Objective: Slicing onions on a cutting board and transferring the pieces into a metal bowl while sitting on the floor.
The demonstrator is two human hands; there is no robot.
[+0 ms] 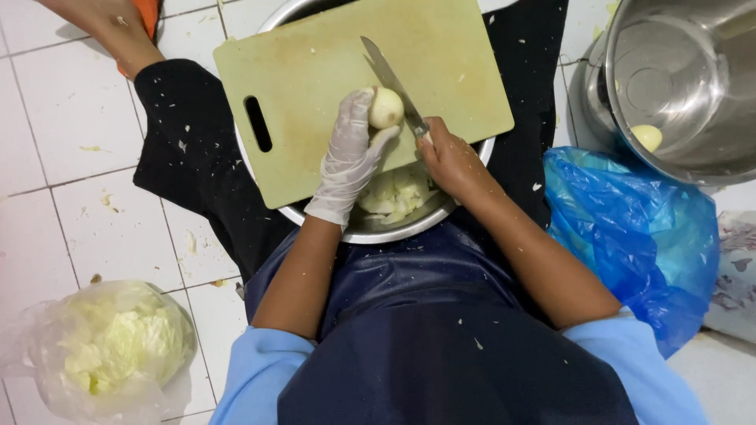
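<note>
An onion point(386, 108) is gripped by the gloved left hand point(350, 157) at the board's point(315, 71) near edge; a knife point(394, 83) is clenched in the right hand point(450, 157). Cut pieces point(394, 193) already lie in the bowl point(378, 232); this onion is uncut.

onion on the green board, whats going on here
A person sitting on a tiled floor holds a peeled onion in the gloved left hand over a green cutting board. The bare right hand holds a knife against it. The board lies across a metal bowl of cut pieces. A large steel pot at the right holds one more peeled piece.
</note>
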